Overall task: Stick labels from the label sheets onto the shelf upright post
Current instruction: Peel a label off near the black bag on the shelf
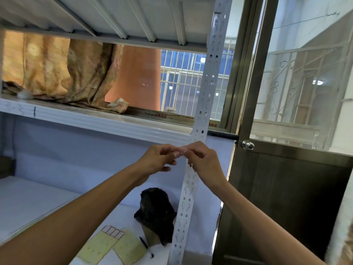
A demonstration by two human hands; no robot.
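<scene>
Pinching 1 small pale label (181, 150) between fingertips of left hand (158, 159) and right hand (202, 161), touching the vertical upright post (205, 92); post just behind, right hand nearer. Label sheets (112, 245) at 7 o'clock.

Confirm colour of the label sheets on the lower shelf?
Label sheets: pale yellow-green backing; the remaining labels at the top have reddish-brown borders. Head view only.

Door: dark door (286, 197), glazed above, round metal knob (247, 145).
Window: barred window (191, 81) left of the door.
Curtain: orange curtain (57, 69) further left.
</scene>
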